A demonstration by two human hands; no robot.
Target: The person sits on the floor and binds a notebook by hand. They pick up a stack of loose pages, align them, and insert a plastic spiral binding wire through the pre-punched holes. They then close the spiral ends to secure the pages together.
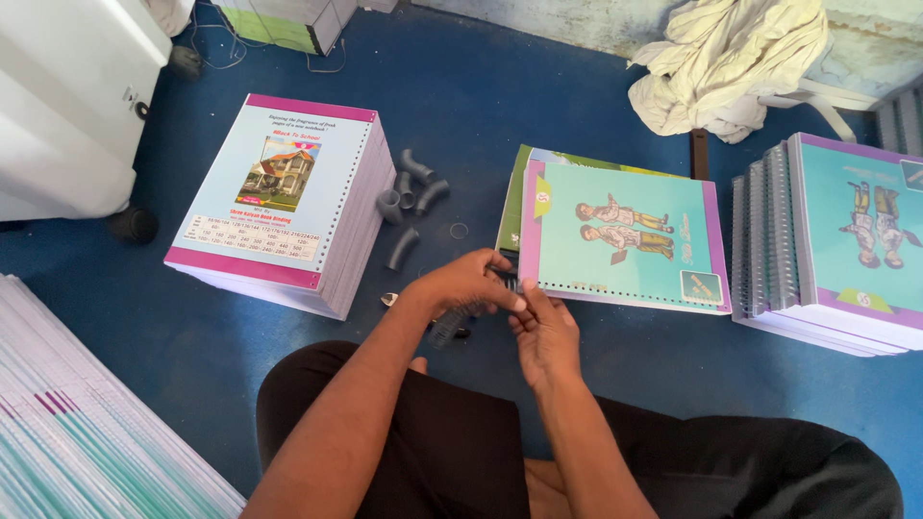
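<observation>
- Pinching the dark spiral binding coil (452, 322), my left hand (466, 286) and right hand (546, 332) met at the punched edge of the teal notebook (623, 238) on the blue floor (192, 336).
- Fingers of both hands were clenched on the coil.
- I judged the coil tip needed lining up squarely with the first hole, the book kept flat.

I see a dark spiral coil (452, 322) tilted, pinched at its upper end, just off the lower-left corner of the teal notebook (623, 238). That notebook lies flat on the blue floor, punched edge toward me.
</observation>
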